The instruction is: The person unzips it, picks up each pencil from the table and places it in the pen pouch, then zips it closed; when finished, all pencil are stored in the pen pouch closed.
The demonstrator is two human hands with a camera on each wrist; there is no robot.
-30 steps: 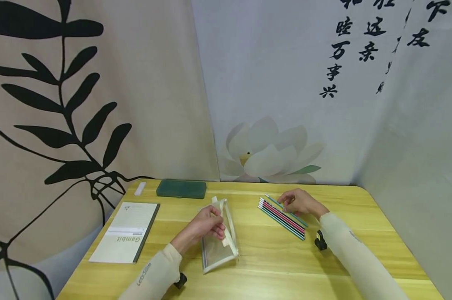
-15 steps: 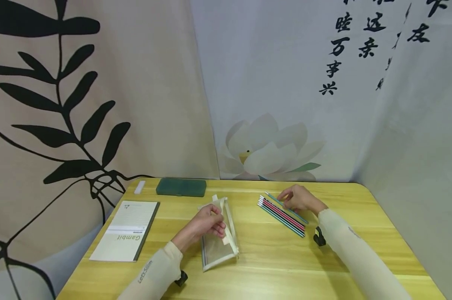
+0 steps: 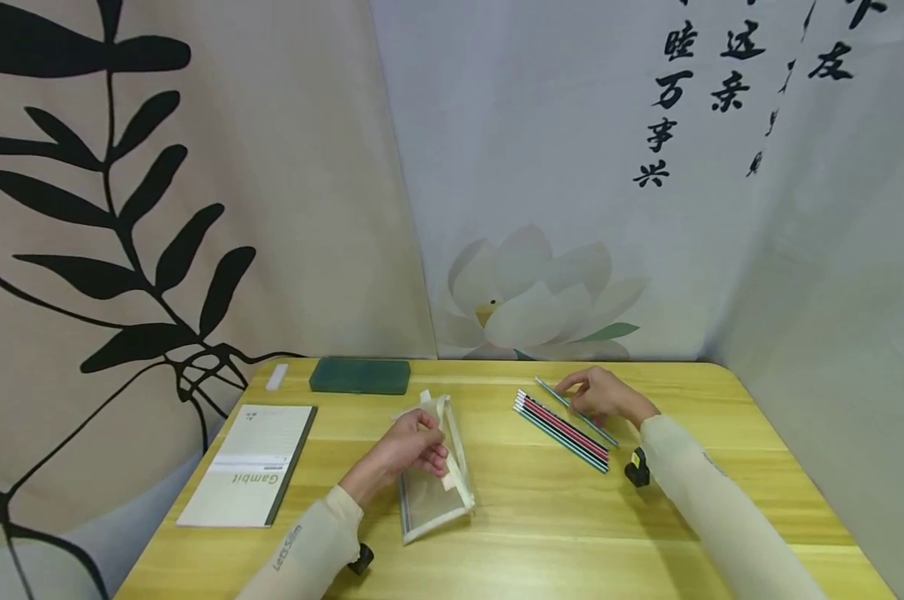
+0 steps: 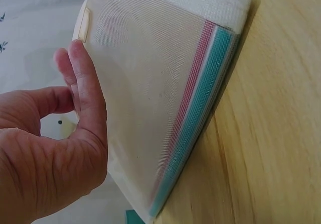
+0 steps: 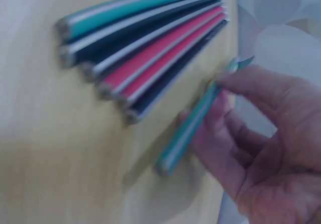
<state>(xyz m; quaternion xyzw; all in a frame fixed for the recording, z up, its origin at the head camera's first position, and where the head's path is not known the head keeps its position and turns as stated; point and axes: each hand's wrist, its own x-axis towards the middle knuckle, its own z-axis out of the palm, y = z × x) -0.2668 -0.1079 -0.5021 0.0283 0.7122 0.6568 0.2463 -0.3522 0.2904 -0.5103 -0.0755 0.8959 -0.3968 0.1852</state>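
Observation:
My left hand (image 3: 407,446) pinches the upper edge of a cream mesh zip pouch (image 3: 429,507), which stands partly raised on the table. In the left wrist view, the pouch's side (image 4: 145,83) is see-through, with a pink and a teal stripe near the bottom. Over to the right, my right hand (image 3: 603,393) pinches a teal pencil (image 5: 188,126) between thumb and fingers. That pencil is lifted slightly off the wood, beside a row of several teal, black and pink pencils (image 3: 560,429) lying side by side. The right wrist view is blurred.
A white notebook (image 3: 245,467) lies on the left of the wooden table (image 3: 541,533). At the back are a dark green case (image 3: 359,376) and a small white bar-shaped thing (image 3: 277,377). A printed curtain (image 3: 541,167) hangs behind the table's rear edge.
The teal pencil has come up a little and away from the row in my right hand. My left hand stays on the pouch. The head view has shifted slightly.

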